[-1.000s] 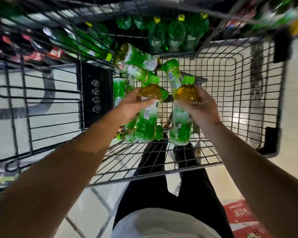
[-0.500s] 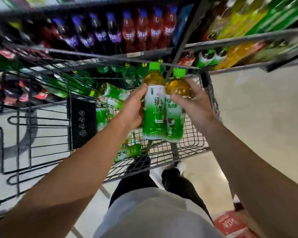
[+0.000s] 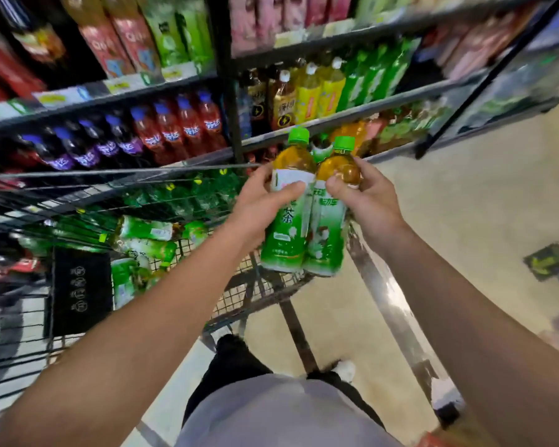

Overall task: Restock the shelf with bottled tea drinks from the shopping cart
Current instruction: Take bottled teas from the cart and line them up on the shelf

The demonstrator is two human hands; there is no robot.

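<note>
Two tea bottles upright, held side by side above the cart's right corner

The left hand (image 3: 265,201) grips the left bottle (image 3: 289,204), the right hand (image 3: 365,195) grips the right bottle (image 3: 331,217); the tea shelf (image 3: 352,119) lies ahead and right, nearer the right hand, with more bottles left in the shopping cart (image 3: 259,295)

Both forearms are bare — no sleeves, watch or rings show on the left hand (image 3: 259,204) or the right hand (image 3: 368,201). Below: a pale grey shirt hem, black trousers — one white-toed shoe.
</note>
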